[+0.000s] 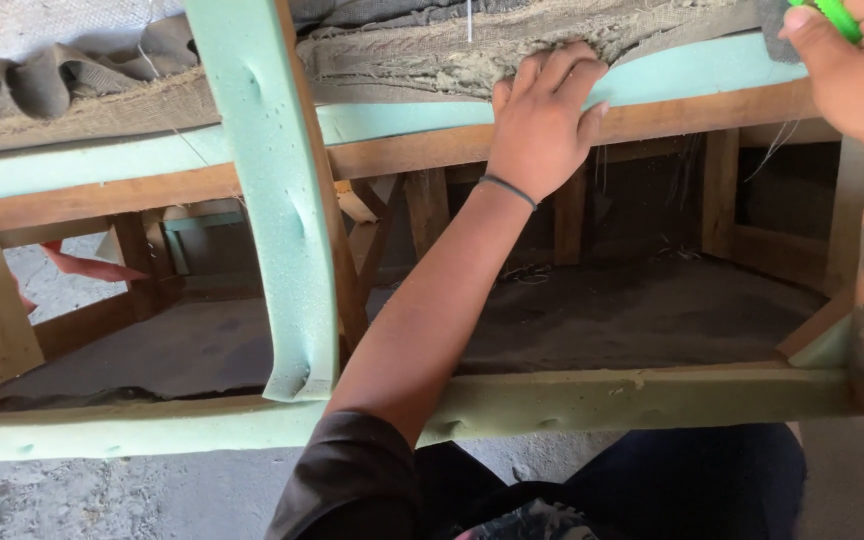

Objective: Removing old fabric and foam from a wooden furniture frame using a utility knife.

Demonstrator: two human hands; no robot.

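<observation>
One wooden sofa frame (652, 120) is seen, long axis running left-right, padded with pale green foam strips (282, 200). The left hand (542, 120) is laid flat, fingers spread, on the burlap (422, 55) along the top rail. A green tool (837, 15) is gripped by the right hand (852, 70), top right.

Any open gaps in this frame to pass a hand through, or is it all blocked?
Widest gap: between the near foam-covered rail and the far wooden rail, right of the upright foam strip; the left hand reaches across it. A second opening lies left of that strip. Crowded along the top: the left hand presses bunched burlap fabric, the right hand grips a green tool.
</observation>
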